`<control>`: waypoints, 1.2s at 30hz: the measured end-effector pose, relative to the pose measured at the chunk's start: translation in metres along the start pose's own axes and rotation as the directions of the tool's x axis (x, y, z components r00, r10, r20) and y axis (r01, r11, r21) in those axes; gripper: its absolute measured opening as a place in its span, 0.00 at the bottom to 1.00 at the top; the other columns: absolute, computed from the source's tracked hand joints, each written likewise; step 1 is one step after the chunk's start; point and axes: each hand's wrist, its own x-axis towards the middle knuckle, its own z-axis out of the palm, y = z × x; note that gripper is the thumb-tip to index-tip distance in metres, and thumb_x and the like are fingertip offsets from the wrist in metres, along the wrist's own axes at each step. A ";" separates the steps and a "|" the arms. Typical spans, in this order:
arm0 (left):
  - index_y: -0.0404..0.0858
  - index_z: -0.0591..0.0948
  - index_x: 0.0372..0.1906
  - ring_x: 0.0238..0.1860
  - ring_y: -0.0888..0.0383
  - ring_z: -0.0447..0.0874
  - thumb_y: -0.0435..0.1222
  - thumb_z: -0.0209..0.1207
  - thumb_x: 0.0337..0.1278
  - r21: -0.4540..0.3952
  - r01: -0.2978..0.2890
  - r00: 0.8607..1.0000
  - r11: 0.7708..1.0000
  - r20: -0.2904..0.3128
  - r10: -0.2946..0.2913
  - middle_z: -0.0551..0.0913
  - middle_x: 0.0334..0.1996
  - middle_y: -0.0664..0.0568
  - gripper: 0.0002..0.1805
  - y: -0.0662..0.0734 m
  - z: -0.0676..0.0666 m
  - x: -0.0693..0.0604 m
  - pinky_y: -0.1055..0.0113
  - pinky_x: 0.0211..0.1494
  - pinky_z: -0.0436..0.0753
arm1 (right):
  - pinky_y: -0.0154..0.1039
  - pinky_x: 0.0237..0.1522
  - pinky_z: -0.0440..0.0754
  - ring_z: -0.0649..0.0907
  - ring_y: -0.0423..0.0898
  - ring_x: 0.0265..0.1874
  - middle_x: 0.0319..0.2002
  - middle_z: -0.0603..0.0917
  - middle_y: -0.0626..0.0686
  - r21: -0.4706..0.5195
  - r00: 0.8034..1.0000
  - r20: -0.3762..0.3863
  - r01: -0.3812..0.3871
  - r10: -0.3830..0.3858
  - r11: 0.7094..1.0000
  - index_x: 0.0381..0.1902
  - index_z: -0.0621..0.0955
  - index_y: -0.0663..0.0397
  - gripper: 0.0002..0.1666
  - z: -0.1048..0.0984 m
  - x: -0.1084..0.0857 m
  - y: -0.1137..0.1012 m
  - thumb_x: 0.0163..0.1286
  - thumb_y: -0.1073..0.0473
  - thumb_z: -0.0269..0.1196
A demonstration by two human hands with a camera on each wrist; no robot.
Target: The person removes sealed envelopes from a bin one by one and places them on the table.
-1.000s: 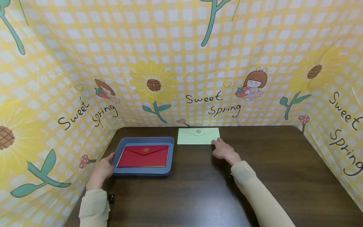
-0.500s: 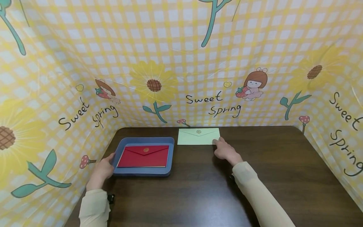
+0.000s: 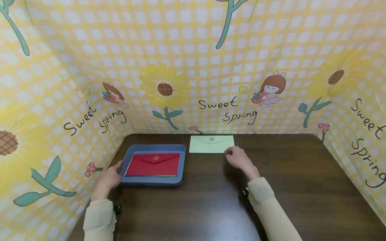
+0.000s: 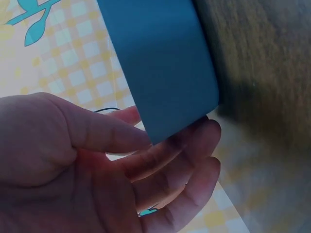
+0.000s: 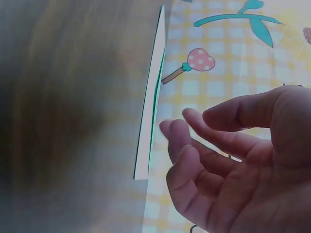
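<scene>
My left hand (image 3: 109,177) grips the left side of a blue tray (image 3: 150,183); in the left wrist view its thumb and fingers lie on either side of the tray's edge (image 4: 165,63). Inside the tray is a red envelope (image 3: 156,170) with a gold seal, and a thin pale edge shows beneath it. A light green envelope (image 3: 208,148) lies flat by the table's back edge. Close to its near right corner hovers my right hand (image 3: 240,160), loosely curled. From the right wrist, its thumb and fingers (image 5: 180,138) stand apart, holding nothing, beside the envelope's thin edge (image 5: 147,126).
A dark wooden table (image 3: 205,211) carries everything. Yellow checked cloth (image 3: 217,83) with printed flowers hangs behind it and along both sides. The green envelope lies just right of the tray, with a narrow gap of bare wood between them.
My right hand has come off the green envelope's corner, and its fingers have drawn in. The green envelope and the tray stay put, with my left hand still on the tray.
</scene>
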 end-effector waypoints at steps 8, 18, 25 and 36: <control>0.22 0.58 0.79 0.65 0.21 0.68 0.32 0.48 0.75 -0.016 -0.063 0.998 0.998 -0.031 0.062 0.63 0.70 0.17 0.34 0.004 -0.002 0.000 0.33 0.65 0.72 | 0.47 0.41 0.80 0.81 0.48 0.33 0.44 0.89 0.54 0.083 0.999 -0.046 0.003 0.001 0.997 0.46 0.90 0.61 0.13 0.006 -0.015 -0.007 0.77 0.64 0.58; 0.23 0.78 0.56 0.66 0.17 0.48 0.36 0.56 0.76 -0.051 -0.050 0.975 0.997 -0.220 0.038 0.60 0.62 0.14 0.18 0.008 0.007 -0.002 0.28 0.64 0.55 | 0.45 0.39 0.82 0.82 0.45 0.30 0.40 0.90 0.53 0.106 0.999 -0.036 0.013 -0.009 0.994 0.42 0.90 0.60 0.12 0.027 -0.023 -0.014 0.76 0.65 0.59; 0.21 0.75 0.58 0.63 0.16 0.48 0.43 0.59 0.73 0.018 -0.033 0.989 0.999 -0.145 0.036 0.58 0.62 0.14 0.26 0.007 0.008 -0.003 0.25 0.62 0.58 | 0.48 0.43 0.84 0.83 0.43 0.31 0.37 0.89 0.50 0.093 0.999 -0.029 0.041 -0.039 0.995 0.39 0.90 0.59 0.09 0.033 -0.023 -0.019 0.73 0.66 0.63; 0.22 0.65 0.73 0.71 0.15 0.32 0.45 0.58 0.74 0.021 0.017 0.999 1.000 -0.049 -0.016 0.37 0.73 0.15 0.37 0.013 0.011 -0.004 0.17 0.64 0.53 | 0.45 0.42 0.81 0.81 0.43 0.30 0.33 0.88 0.49 0.084 0.995 -0.007 0.099 -0.099 0.991 0.37 0.90 0.58 0.09 0.048 -0.024 -0.029 0.73 0.65 0.62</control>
